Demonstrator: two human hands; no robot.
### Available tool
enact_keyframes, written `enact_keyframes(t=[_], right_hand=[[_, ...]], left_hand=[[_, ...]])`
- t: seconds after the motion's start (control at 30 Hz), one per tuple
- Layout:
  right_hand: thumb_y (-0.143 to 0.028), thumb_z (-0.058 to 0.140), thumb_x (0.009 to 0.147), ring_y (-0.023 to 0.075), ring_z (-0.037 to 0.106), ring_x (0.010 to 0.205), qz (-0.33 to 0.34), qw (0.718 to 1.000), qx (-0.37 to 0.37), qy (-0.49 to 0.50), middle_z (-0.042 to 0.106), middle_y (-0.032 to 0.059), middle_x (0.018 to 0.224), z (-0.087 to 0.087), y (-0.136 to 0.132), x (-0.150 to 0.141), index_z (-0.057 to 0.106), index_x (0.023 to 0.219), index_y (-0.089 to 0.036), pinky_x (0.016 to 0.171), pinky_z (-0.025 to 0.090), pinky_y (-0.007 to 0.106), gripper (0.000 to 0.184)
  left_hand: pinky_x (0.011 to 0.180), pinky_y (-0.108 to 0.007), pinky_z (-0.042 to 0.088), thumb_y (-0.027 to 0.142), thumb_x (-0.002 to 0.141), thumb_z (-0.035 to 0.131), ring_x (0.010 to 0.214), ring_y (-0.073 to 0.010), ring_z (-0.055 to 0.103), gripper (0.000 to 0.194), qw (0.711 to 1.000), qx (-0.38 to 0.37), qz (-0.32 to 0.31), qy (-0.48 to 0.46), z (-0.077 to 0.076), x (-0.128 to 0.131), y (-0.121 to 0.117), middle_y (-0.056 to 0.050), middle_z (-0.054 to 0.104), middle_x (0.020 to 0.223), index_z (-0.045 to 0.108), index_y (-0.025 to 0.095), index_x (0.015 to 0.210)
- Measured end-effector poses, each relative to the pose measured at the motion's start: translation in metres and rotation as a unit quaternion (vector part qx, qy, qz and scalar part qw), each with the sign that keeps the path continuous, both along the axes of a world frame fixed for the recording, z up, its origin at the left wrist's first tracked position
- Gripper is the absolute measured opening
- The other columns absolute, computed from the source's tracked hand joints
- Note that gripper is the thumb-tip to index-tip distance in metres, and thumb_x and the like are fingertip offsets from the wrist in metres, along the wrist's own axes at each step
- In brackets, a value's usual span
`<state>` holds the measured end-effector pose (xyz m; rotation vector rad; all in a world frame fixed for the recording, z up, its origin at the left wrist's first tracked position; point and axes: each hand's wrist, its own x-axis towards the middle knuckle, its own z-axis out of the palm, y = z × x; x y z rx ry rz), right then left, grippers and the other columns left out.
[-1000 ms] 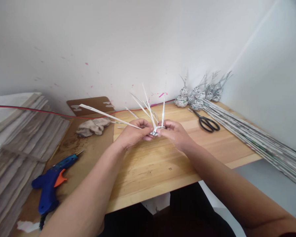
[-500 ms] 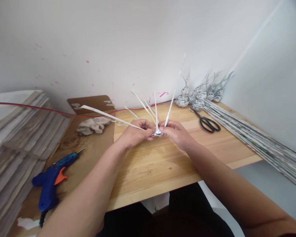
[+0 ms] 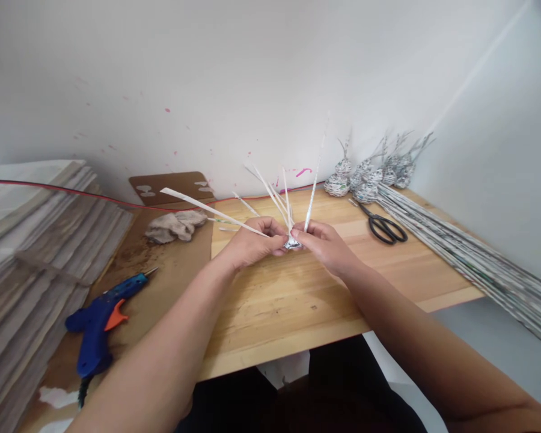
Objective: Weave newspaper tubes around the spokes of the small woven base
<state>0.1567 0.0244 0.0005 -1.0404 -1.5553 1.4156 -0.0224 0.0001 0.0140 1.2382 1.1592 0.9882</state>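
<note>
White strips (image 3: pixel 287 195), long axes mostly upward

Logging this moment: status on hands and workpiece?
Left hand and right hand both gripping small woven paper piece, strips fanned upward. Scissors off to the right, glue gun left, neither in the way.

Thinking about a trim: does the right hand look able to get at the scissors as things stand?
Likely yes: nothing shows between the right hand and the scissors, though it would first have to release the paper piece.
</note>
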Motion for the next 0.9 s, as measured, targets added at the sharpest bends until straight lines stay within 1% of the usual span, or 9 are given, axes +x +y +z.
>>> enact_keyframes(t=[0.17, 0.27, 0.33, 0.37, 0.47, 0.6, 0.67, 0.77, 0.9], right_hand=[[-0.039, 0.078, 0.073, 0.0153, 0.061, 0.074, 0.012, 1.0, 0.01, -0.012, 0.069, 0.0026, 0.074, -0.005, 0.004, 0.003, 0.068, 0.073, -0.015, 0.075, 0.046, 0.032, 0.026], [-0.04, 0.082, 0.069, 0.0149, 0.062, 0.071, 0.026, 0.998, -0.037, 0.051, 0.071, 0.0036, 0.074, -0.006, 0.008, 0.006, 0.071, 0.074, -0.015, 0.074, 0.047, 0.032, 0.028], [-0.04, 0.083, 0.068, 0.0162, 0.065, 0.074, 0.041, 0.991, -0.078, 0.1, 0.074, 0.0058, 0.079, -0.004, 0.01, 0.008, 0.074, 0.078, -0.015, 0.075, 0.049, 0.033, 0.029], [-0.039, 0.084, 0.069, 0.017, 0.066, 0.076, 0.046, 0.988, -0.093, 0.118, 0.074, 0.0067, 0.083, -0.003, 0.01, 0.009, 0.075, 0.08, -0.015, 0.076, 0.051, 0.033, 0.028], [-0.036, 0.082, 0.072, 0.0173, 0.067, 0.081, 0.053, 0.981, -0.119, 0.147, 0.075, 0.0077, 0.089, 0.0, 0.012, 0.012, 0.078, 0.083, -0.015, 0.076, 0.053, 0.031, 0.025], [-0.032, 0.081, 0.073, 0.0166, 0.066, 0.082, 0.059, 0.971, -0.147, 0.179, 0.074, 0.0071, 0.09, 0.001, 0.014, 0.014, 0.078, 0.084, -0.015, 0.073, 0.054, 0.028, 0.02], [-0.032, 0.079, 0.075, 0.017, 0.065, 0.082, 0.063, 0.969, -0.157, 0.179, 0.074, 0.0071, 0.089, 0.0, 0.015, 0.015, 0.077, 0.084, -0.015, 0.074, 0.055, 0.028, 0.019], [-0.031, 0.076, 0.078, 0.0168, 0.066, 0.083, 0.071, 0.97, -0.166, 0.164, 0.074, 0.0073, 0.091, -0.001, 0.015, 0.016, 0.077, 0.086, -0.015, 0.075, 0.056, 0.028, 0.018], [-0.032, 0.077, 0.079, 0.017, 0.067, 0.084, 0.086, 0.969, -0.17, 0.154, 0.074, 0.0079, 0.092, -0.001, 0.015, 0.017, 0.077, 0.088, -0.014, 0.077, 0.057, 0.029, 0.02]], left_hand=[[0.061, -0.021, 0.056, 0.019, 0.071, 0.08, 0.063, -0.0107, 0.067, 0.019, 1.0, -0.005, -0.01, -0.018, 0.001, -0.001, -0.001, -0.004, 0.071, 0.071, 0.062, 0.012, 0.075], [0.068, -0.025, 0.059, 0.016, 0.066, 0.084, 0.072, -0.0136, 0.071, 0.032, 0.997, -0.014, -0.038, -0.062, 0.005, -0.003, -0.001, -0.005, 0.073, 0.081, 0.066, 0.012, 0.093], [0.07, -0.027, 0.06, 0.016, 0.065, 0.085, 0.077, -0.015, 0.072, 0.046, 0.995, -0.002, -0.049, -0.088, 0.007, -0.005, -0.002, -0.006, 0.073, 0.089, 0.065, 0.014, 0.106], [0.069, -0.027, 0.06, 0.017, 0.066, 0.084, 0.077, -0.0151, 0.072, 0.048, 0.994, 0.01, -0.05, -0.094, 0.007, -0.006, -0.002, -0.006, 0.073, 0.093, 0.064, 0.014, 0.109], [0.061, -0.023, 0.058, 0.026, 0.073, 0.081, 0.074, -0.0149, 0.072, 0.04, 0.994, 0.047, -0.054, -0.081, 0.009, -0.007, -0.002, -0.009, 0.072, 0.1, 0.065, 0.013, 0.106], [0.052, -0.021, 0.056, 0.032, 0.078, 0.077, 0.066, -0.0139, 0.071, 0.036, 0.994, 0.07, -0.045, -0.076, 0.008, -0.007, -0.001, -0.007, 0.072, 0.091, 0.065, 0.014, 0.107], [0.051, -0.021, 0.056, 0.03, 0.08, 0.075, 0.063, -0.0126, 0.07, 0.032, 0.993, 0.076, -0.041, -0.076, 0.008, -0.006, -0.001, -0.005, 0.072, 0.086, 0.065, 0.014, 0.105], [0.051, -0.02, 0.056, 0.023, 0.079, 0.073, 0.06, -0.0111, 0.068, 0.019, 0.994, 0.083, -0.036, -0.055, 0.008, -0.004, -0.001, -0.003, 0.07, 0.077, 0.066, 0.012, 0.094], [0.047, -0.018, 0.054, 0.018, 0.077, 0.073, 0.061, -0.0125, 0.068, 0.011, 0.997, 0.076, -0.022, -0.005, 0.011, -0.002, -0.003, -0.004, 0.07, 0.073, 0.067, 0.012, 0.085]])
